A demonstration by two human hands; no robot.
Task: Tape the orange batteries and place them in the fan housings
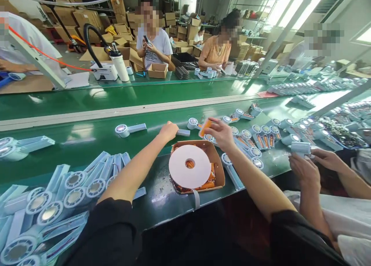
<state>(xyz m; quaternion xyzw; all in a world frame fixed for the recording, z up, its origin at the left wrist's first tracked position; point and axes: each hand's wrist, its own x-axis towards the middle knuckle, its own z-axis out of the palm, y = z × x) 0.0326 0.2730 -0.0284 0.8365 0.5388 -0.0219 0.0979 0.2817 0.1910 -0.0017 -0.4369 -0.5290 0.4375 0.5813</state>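
Black sleeves are sitting nearest; the right hand is pinching an orange battery just past the box. The left hand is sitting curled at a pale-blue handle, grip unclear; battery handling seems underway, probably calling for steady aim next.

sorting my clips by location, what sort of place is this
Probably a factory assembly line: a long green workbench, many similar pale-blue parts laid out on it, and stacked cardboard boxes behind.

Head cam, wearer's POV, facing fwd & down, near green worktop
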